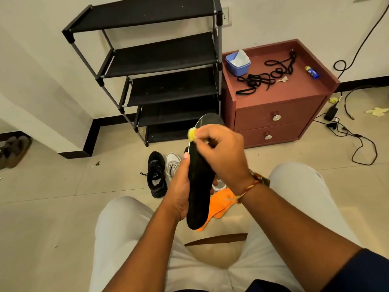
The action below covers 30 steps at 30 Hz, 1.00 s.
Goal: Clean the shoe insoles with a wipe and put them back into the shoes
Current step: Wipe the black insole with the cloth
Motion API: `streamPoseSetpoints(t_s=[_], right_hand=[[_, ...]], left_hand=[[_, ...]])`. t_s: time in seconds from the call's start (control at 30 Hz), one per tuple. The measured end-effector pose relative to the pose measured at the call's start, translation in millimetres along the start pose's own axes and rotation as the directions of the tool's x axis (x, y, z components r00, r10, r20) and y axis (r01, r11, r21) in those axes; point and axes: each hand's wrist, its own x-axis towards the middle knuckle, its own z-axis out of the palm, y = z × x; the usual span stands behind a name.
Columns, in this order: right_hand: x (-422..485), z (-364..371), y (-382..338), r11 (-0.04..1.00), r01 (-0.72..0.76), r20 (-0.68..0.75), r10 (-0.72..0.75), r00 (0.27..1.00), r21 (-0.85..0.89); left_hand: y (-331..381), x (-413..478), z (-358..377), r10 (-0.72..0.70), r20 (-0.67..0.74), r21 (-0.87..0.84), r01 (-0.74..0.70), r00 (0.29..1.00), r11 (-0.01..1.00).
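Note:
My left hand (181, 186) grips a long black insole (199, 186) by its left edge, holding it up between my knees with the toe end pointing away. My right hand (219, 152) pinches a small yellow wipe (192, 133) against the insole's upper left edge. On the floor beyond stand a black shoe (156, 174) and a white shoe (172, 164), side by side. Two orange insoles (219, 204) lie on the floor under the black one, partly hidden by it.
A black shoe rack (160, 60) stands against the wall. To its right, a red nightstand (277, 95) carries a blue tub of wipes (237, 63), black laces (267, 74) and a small tube (312, 72). Cables (347, 131) trail at right. Brown shoes (12, 150) sit far left.

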Motion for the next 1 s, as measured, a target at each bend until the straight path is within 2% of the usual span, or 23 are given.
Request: streamPoseSetpoints(t_s=[0.07,0.1,0.2,0.27,0.33,0.4,0.47,0.53,0.67,0.73,0.8,0.9,1.0], right_hand=[[-0.7,0.4,-1.6,0.998,0.063,0.046,-0.061,0.997,-0.027],[4.8,-2.2,4.3,0.998,0.045,0.022,-0.044,0.999,-0.048],[24.6,-15.9,26.4,0.988,-0.124,-0.142,0.109,0.984,-0.096],[25.8,-19.8,31.5,0.978,-0.189,-0.185,0.171,0.968,-0.086],[17.0,-14.7,23.4,0.99,-0.139,-0.137,0.133,0.982,-0.035],[4.0,-5.2,9.2,0.999,-0.032,-0.032,0.032,0.999,0.001],[-3.7,0.3,1.4,0.997,0.074,0.059,-0.074,0.996,-0.002],[2.4,-2.1,6.9,0.994,0.101,0.07,-0.098,0.993,-0.045],[22.7,-18.9,32.2,0.986,-0.118,-0.103,0.106,0.989,-0.114],[20.1,-18.9,31.4,0.987,-0.136,-0.105,0.126,0.986,-0.088],[9.1,-10.1,18.4,0.995,-0.087,-0.03,0.086,0.996,-0.051],[-12.9,8.6,1.0,1.0,0.026,0.161,-0.024,0.987,-0.012],[-30.3,24.2,-4.8,0.993,0.117,0.324,-0.104,0.94,-0.021]], left_hand=[[1.0,-0.6,1.9,-0.004,-0.022,0.005,0.005,1.0,1.0],[1.1,-0.9,1.9,-0.024,0.003,-0.002,0.024,1.0,1.0],[-0.6,0.3,-0.1,-0.084,0.028,-0.008,0.085,0.996,0.996],[-2.2,1.3,-0.6,-0.097,0.036,-0.004,0.097,0.995,0.995],[-2.7,2.6,-0.1,-0.081,0.047,-0.006,0.081,0.996,0.997],[-2.1,2.4,-0.5,-0.029,0.021,-0.007,0.029,0.999,1.0],[-1.6,3.6,-3.0,0.003,-0.015,-0.03,-0.003,1.0,1.0],[-0.3,3.0,-4.6,-0.011,-0.008,-0.041,0.011,1.0,0.999],[0.1,1.9,-4.8,-0.063,0.008,-0.057,0.064,0.998,0.996],[-1.3,3.4,-6.8,-0.067,0.01,-0.056,0.067,0.998,0.996],[-1.9,4.4,-6.2,-0.05,-0.023,-0.061,0.048,0.998,0.997],[0.7,3.7,-6.0,0.024,-0.143,-0.081,-0.036,0.989,0.996],[6.6,3.5,-10.9,0.051,-0.215,-0.224,-0.1,0.975,0.969]])
